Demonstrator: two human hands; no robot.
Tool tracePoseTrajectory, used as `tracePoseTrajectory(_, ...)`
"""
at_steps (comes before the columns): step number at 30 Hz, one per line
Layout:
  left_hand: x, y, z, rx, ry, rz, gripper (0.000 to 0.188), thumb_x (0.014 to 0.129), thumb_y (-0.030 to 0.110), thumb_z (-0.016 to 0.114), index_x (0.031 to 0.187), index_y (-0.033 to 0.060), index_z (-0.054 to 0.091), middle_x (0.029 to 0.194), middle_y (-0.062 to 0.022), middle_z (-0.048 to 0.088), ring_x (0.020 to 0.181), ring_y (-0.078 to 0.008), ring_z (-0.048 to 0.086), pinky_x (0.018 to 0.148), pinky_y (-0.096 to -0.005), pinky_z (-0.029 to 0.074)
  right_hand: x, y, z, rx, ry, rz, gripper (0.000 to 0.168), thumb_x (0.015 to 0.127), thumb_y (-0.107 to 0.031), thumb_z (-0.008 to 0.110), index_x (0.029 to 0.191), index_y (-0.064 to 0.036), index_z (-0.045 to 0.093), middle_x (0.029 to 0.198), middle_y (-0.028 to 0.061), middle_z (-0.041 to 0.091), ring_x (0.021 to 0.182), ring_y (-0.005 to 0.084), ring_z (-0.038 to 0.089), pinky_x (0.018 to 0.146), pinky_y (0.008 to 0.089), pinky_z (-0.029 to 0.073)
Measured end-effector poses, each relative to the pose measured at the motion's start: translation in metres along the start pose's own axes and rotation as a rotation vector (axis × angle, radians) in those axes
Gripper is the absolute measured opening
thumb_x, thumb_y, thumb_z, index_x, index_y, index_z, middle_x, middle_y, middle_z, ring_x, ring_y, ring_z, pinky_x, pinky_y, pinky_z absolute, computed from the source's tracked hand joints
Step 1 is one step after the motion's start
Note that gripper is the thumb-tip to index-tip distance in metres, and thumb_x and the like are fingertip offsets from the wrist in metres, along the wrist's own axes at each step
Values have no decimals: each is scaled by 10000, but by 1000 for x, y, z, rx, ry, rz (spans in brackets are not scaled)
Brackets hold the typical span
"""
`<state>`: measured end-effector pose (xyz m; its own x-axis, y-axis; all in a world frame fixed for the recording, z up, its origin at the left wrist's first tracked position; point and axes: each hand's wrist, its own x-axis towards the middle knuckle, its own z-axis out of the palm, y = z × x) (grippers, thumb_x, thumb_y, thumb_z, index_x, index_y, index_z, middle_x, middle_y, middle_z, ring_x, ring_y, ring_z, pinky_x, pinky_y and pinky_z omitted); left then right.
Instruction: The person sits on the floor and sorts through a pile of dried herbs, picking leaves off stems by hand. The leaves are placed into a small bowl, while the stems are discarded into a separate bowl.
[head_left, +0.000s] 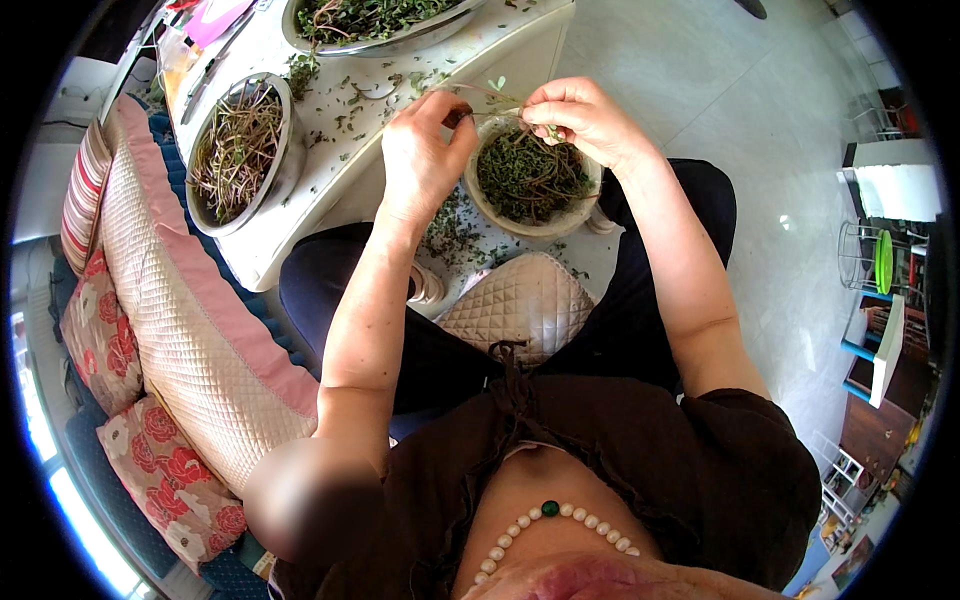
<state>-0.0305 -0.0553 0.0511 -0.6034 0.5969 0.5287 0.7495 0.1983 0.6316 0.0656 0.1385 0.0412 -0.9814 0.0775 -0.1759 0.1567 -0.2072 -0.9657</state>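
Above a round tub (544, 226) filled with leafy greens (525, 176), my left hand (431, 142) and my right hand (589, 120) hold a thin leafy plant stem (484, 90) between them. The left thumb and fingers pinch its left part, and the right fingertips pinch it near the small leaves. On the white table, a metal bowl (289, 161) at the left holds a pile of bare stems (236, 150). A larger metal basin (405, 46) of leafy plants (367, 19) stands at the top.
Loose leaves lie scattered over the white table (330, 191) and on the floor beside the tub. A knife (199, 86) lies at the table's left. Between my legs is a quilted cushion (525, 300). A sofa with a quilted cover (172, 300) and floral pillows (172, 480) stands left.
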Motion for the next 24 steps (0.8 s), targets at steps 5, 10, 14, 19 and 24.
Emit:
tracePoseTrajectory(5,-2,4,3,-384,-11,-384,121,786,33,561,863,-53,596,746,-93,631,670,-170,616,691,-294,508,3,3,-2,124,-39,40,83,829,-64,616,844,16,632,743,31,590,643,71,515,543,199,396)
tracePoseTrajectory(10,1,-16,-4,-929,171,-610,87,828,21,510,843,-15,587,742,-68,592,656,-153,588,697,-338,544,1,-3,-1,258,-66,42,68,817,-46,607,832,18,625,740,43,588,634,70,504,532,201,386)
tracePoseTrajectory(14,-4,-15,2,-394,3,-414,252,704,36,538,934,-1,634,827,-72,620,819,-198,599,801,-323,465,0,-4,3,289,-36,69,67,812,-46,612,829,18,623,734,44,583,623,69,496,516,201,373)
tracePoseTrajectory(19,-1,9,2,-96,47,-4,242,714,-9,605,955,0,630,909,-113,628,892,-245,618,821,-319,469,2,2,0,239,6,90,68,808,-42,616,829,23,623,727,37,575,615,73,493,506,197,358)
tracePoseTrajectory(24,-4,10,12,4,21,151,172,709,-5,650,881,4,643,831,-127,637,750,-286,626,693,-335,498,5,4,7,234,-19,96,81,804,-45,626,788,34,617,693,46,562,594,89,490,493,209,360)
